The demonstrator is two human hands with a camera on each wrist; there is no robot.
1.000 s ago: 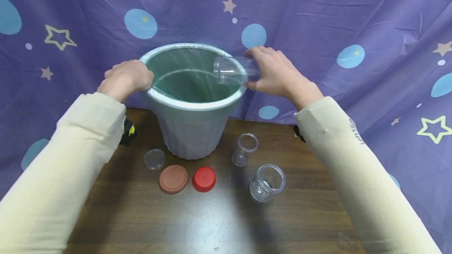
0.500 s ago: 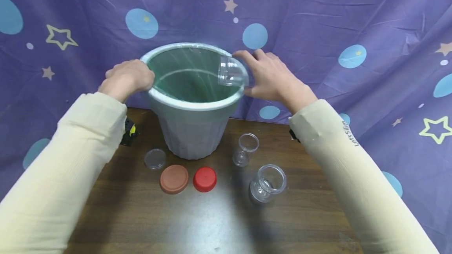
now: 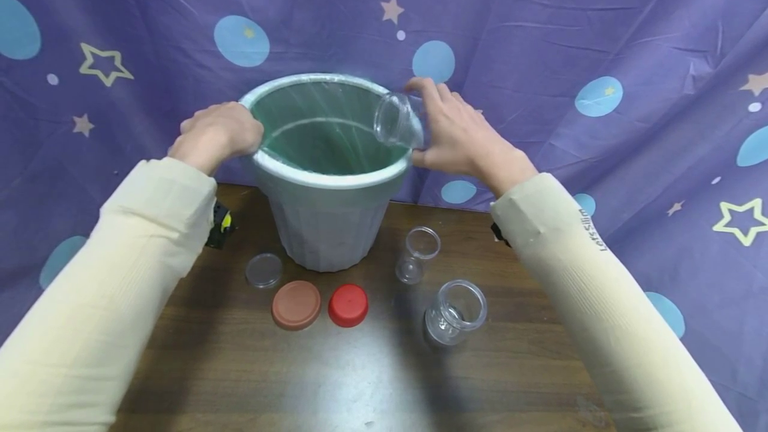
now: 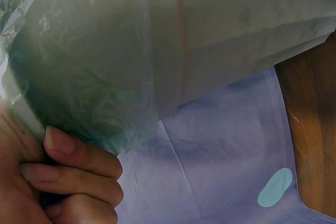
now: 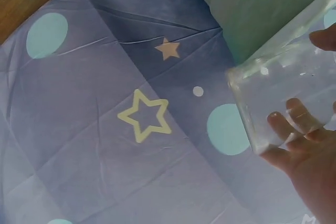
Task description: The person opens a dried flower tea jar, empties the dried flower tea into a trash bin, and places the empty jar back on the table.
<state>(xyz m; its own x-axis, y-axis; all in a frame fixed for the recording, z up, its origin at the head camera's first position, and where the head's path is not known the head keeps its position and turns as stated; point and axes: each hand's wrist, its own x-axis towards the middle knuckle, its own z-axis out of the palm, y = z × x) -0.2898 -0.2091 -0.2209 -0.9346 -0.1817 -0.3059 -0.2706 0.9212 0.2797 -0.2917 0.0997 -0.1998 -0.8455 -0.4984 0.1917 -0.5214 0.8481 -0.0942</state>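
Observation:
A pale grey-green trash can (image 3: 327, 225) lined with a thin green plastic bag (image 3: 324, 145) stands at the back of the table. At its left rim my left hand (image 3: 219, 131) grips the edge, fingers curled in beside the bag (image 4: 100, 103) in the left wrist view. My right hand (image 3: 459, 129) holds a clear jar (image 3: 397, 120) on its side over the can's right rim, its mouth toward the inside. In the right wrist view, the fingers (image 5: 302, 124) show through the jar's clear wall. I see no contents in the jar.
On the brown table (image 3: 288, 379) lie a clear lid (image 3: 263, 270), a brownish-orange lid (image 3: 297, 305) and a red cap (image 3: 348, 305). Two clear containers, a narrow-waisted cup (image 3: 411, 265) and a jar (image 3: 447, 325), stand to the right. A purple curtain (image 3: 516, 19) hangs behind.
My right hand has shifted slightly, and the jar in it has turned and sits less far over the can's opening. The left hand stays at the rim.

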